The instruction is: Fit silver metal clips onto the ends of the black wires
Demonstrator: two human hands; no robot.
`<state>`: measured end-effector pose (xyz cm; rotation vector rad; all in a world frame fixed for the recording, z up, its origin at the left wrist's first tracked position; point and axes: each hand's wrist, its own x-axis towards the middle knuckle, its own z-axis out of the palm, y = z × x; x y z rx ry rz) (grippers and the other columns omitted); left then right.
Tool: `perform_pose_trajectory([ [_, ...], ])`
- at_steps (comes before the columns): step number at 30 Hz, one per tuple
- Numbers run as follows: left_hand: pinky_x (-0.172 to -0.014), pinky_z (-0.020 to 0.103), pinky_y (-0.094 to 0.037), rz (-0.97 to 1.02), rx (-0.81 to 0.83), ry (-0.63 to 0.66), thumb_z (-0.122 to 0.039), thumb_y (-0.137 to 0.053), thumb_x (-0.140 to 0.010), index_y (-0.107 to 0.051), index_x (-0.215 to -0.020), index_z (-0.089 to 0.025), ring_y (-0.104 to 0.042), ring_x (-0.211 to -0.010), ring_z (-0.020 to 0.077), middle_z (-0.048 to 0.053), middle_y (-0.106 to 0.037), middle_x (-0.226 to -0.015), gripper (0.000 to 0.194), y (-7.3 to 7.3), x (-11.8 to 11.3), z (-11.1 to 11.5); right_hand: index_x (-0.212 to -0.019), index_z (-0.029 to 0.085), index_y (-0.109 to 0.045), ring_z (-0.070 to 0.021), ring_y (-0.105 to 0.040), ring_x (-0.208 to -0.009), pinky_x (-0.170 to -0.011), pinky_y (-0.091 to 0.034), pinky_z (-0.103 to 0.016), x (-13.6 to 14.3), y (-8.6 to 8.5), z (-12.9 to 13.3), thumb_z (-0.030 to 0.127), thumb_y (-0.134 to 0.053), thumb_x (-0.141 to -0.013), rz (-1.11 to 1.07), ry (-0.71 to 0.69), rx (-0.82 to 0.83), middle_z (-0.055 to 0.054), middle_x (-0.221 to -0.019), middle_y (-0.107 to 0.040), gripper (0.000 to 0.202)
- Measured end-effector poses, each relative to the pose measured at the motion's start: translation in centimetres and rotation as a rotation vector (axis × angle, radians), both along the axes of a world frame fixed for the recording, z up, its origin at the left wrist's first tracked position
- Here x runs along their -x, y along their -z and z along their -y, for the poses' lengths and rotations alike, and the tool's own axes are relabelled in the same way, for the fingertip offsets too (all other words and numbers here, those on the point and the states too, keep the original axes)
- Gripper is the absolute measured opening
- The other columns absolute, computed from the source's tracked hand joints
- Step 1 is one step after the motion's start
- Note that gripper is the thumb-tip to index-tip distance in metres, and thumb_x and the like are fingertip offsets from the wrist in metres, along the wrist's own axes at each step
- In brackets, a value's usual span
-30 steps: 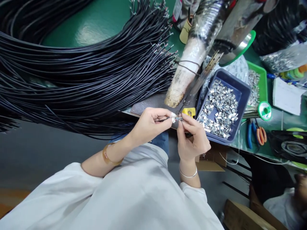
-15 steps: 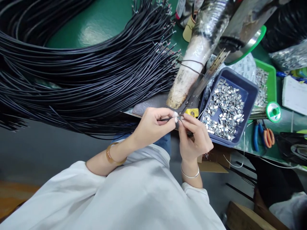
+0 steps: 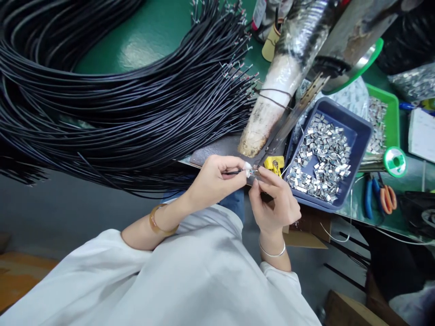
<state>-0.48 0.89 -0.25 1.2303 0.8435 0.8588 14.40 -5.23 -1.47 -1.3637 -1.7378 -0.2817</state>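
My left hand [image 3: 217, 176] is closed in a pinch on a black cable [image 3: 233, 172], close to its end; white covering shows on a fingertip. At the cable's end is a small metal connector [image 3: 253, 172], partly hidden by fingers. The fingertips of my right hand [image 3: 275, 194] close around this connector from the right, thumb below and index finger above. Both hands are in front of the bench edge, just below the tip of a white-wrapped machine part [image 3: 253, 136]. A yellow piece [image 3: 274, 164] lies beside my right fingers.
A large bundle of black cables [image 3: 136, 108] covers the bench at left. At right stand a blue tray [image 3: 360, 131] of small metal shells and a green tray [image 3: 394, 113]. Pliers [image 3: 369, 197], a solder spool [image 3: 394, 161] and a cardboard box [image 3: 306, 240] are nearby.
The bench has shifted slightly right in view. My hands are slightly left and lower relative to it, and more of the yellow piece shows. Both hands stay together at the cable end.
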Motion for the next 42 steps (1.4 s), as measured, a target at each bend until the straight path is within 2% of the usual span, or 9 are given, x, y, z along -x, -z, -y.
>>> perform_pose_trajectory([
  [4,-0.051,0.015,-0.037,0.019,0.008,0.016,-0.019,-0.064,-0.082,-0.073,-0.077,-0.012,-0.042,-0.056,0.0053,-0.001,-0.058,-0.067,0.012,-0.1,-0.1,0.0,-0.093,0.022,-0.063,-0.0136,-0.078,-0.086,-0.076,-0.062,-0.022,-0.1,-0.3,-0.1,0.011,-0.074,-0.082,-0.059,-0.002,0.018,-0.002,-0.101,-0.080,0.019],
  [10,-0.044,0.017,-0.025,0.000,-0.026,-0.066,-0.019,-0.067,-0.079,-0.069,-0.075,-0.011,-0.027,-0.050,0.0043,-0.007,-0.038,-0.055,0.009,-0.5,-0.6,0.0,-0.094,0.022,-0.064,-0.0146,-0.077,-0.090,-0.079,-0.063,-0.025,0.1,-0.7,-0.4,0.011,-0.072,-0.084,-0.089,0.015,0.043,-0.002,-0.102,-0.079,0.018],
  [17,-0.046,0.018,-0.027,0.007,-0.049,-0.073,-0.022,-0.065,-0.081,-0.072,-0.078,-0.011,-0.034,-0.052,0.0051,-0.003,-0.049,-0.060,0.013,-0.6,-0.6,0.2,-0.093,0.022,-0.063,-0.0152,-0.077,-0.091,-0.081,-0.064,-0.028,0.2,-0.6,-0.3,0.011,-0.072,-0.084,-0.121,0.003,0.003,-0.004,-0.105,-0.079,0.017],
  [22,-0.050,0.017,-0.031,0.034,-0.025,-0.010,-0.017,-0.064,-0.081,-0.069,-0.075,-0.011,-0.037,-0.055,0.0050,-0.003,-0.051,-0.063,0.010,-0.1,-0.3,0.3,-0.092,0.021,-0.062,-0.0137,-0.077,-0.090,-0.080,-0.064,-0.024,0.2,-0.1,0.1,0.010,-0.073,-0.082,-0.076,-0.020,0.008,-0.004,-0.106,-0.079,0.019],
  [25,-0.048,0.018,-0.026,0.010,-0.035,-0.007,-0.017,-0.063,-0.082,-0.068,-0.075,-0.012,-0.032,-0.054,0.0050,-0.005,-0.043,-0.060,0.010,-0.2,-0.2,0.3,-0.093,0.021,-0.062,-0.0137,-0.077,-0.090,-0.081,-0.063,-0.023,0.1,-0.1,0.2,0.008,-0.073,-0.081,-0.091,-0.030,0.015,-0.005,-0.104,-0.079,0.020],
  [29,-0.047,0.020,-0.020,-0.074,-0.055,0.083,-0.019,-0.062,-0.085,-0.068,-0.076,-0.011,-0.024,-0.052,0.0051,-0.007,-0.029,-0.056,0.014,-0.4,0.3,0.6,-0.099,0.022,-0.062,-0.0158,-0.078,-0.090,-0.077,-0.066,-0.028,-0.4,-0.4,0.3,0.008,-0.067,-0.086,-0.256,-0.069,0.078,-0.003,-0.101,-0.079,0.020],
  [33,-0.048,0.020,-0.023,-0.141,-0.106,0.233,-0.022,-0.061,-0.088,-0.071,-0.084,-0.010,-0.025,-0.052,0.0054,-0.008,-0.032,-0.054,0.016,0.1,1.0,1.4,-0.106,0.024,-0.060,-0.0163,-0.078,-0.076,-0.064,-0.067,-0.031,-1.2,-0.7,0.3,0.008,-0.063,-0.089,-0.446,-0.048,-0.026,0.002,-0.094,-0.078,0.024],
  [39,-0.048,0.020,-0.034,-0.105,-0.067,0.035,-0.023,-0.065,-0.086,-0.072,-0.090,-0.010,-0.038,-0.050,0.0060,-0.006,-0.044,-0.054,0.015,0.3,0.9,1.7,-0.096,0.024,-0.063,-0.0164,-0.077,-0.074,-0.061,-0.065,-0.030,-1.1,-0.8,0.8,0.015,-0.068,-0.087,-0.324,0.030,-0.018,0.002,-0.087,-0.076,0.013],
  [42,-0.050,0.019,-0.041,-0.054,-0.066,-0.077,-0.021,-0.068,-0.084,-0.072,-0.084,-0.012,-0.048,-0.051,0.0072,-0.002,-0.056,-0.058,0.010,0.2,0.4,1.7,-0.098,0.025,-0.064,-0.0099,-0.066,-0.051,-0.046,-0.055,-0.024,-1.0,-0.6,1.1,0.022,-0.064,-0.091,-0.301,0.053,-0.106,0.006,-0.073,-0.070,0.008],
])
